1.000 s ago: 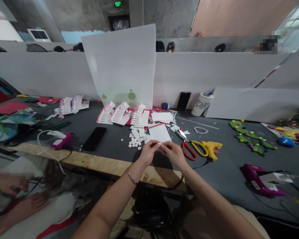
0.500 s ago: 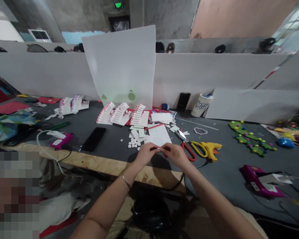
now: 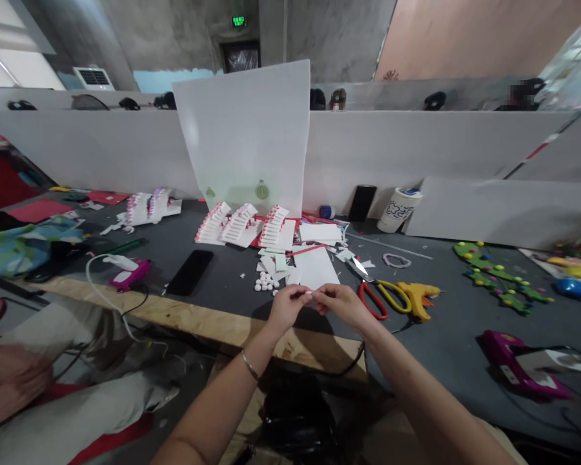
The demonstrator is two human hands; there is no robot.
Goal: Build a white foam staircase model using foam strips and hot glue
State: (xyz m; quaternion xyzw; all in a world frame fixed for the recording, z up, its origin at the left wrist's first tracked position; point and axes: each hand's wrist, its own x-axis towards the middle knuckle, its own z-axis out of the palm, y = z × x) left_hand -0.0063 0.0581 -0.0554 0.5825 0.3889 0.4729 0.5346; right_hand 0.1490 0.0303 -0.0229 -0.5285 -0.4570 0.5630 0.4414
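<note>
Between the fingertips of my left hand and my right hand is a small white piece, pinched from both sides above the table's near edge. Its exact shape is too small to tell. Just behind my hands lies a white sheet. Left of the sheet sit several small white round pieces, beside paper scraps. Red-and-yellow-handled scissors lie open right of my right hand, next to a yellow glue gun.
Fanned white-and-pink paper pieces stand behind the scraps. A black phone lies left, a white cup stands at the back. A purple device is at right, green decorations behind it. Another person's hands rest at far left.
The whole view has shifted a little, so things appear slightly lower and further right. My hands stay together at the small white piece, with slight finger movement.
</note>
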